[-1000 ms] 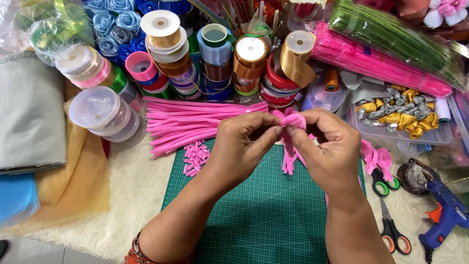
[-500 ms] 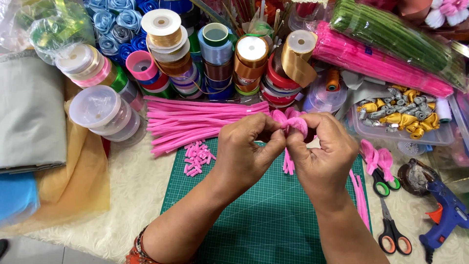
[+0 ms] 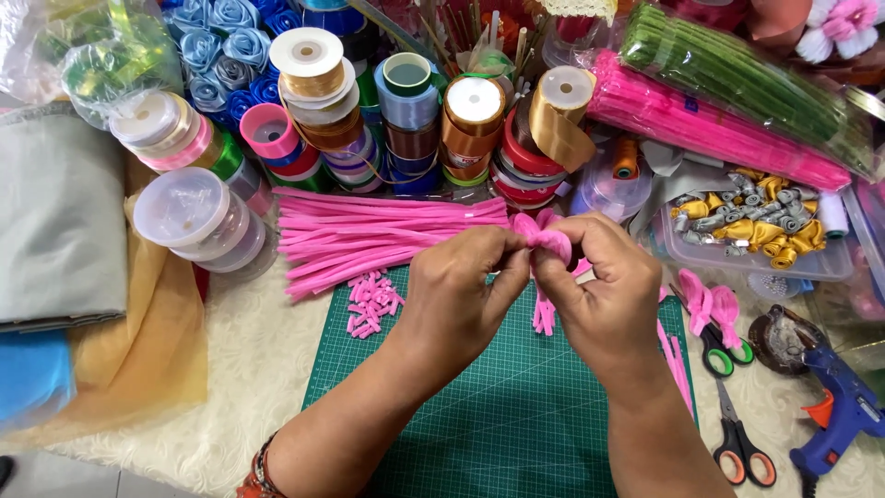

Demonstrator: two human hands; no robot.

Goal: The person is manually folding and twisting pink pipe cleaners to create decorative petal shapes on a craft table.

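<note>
Raised slightly, pink pipe-cleaner flower [image 3: 542,236] sits pinched between both hands' grip.

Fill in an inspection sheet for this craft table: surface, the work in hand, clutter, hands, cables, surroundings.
Surface: green cutting mat on a cream textured cloth.
Work in hand: pink chenille-stem flower, stems hanging down.
Clutter: loose pink stems, cut pink bits, ribbon spools, scissors, blue glue gun, tray of foil buds.
Hands: left hand and right hand both pinch the flower.
Cables: nothing seen.
Surroundings: folded grey, tan and blue fabric at the left.
</note>
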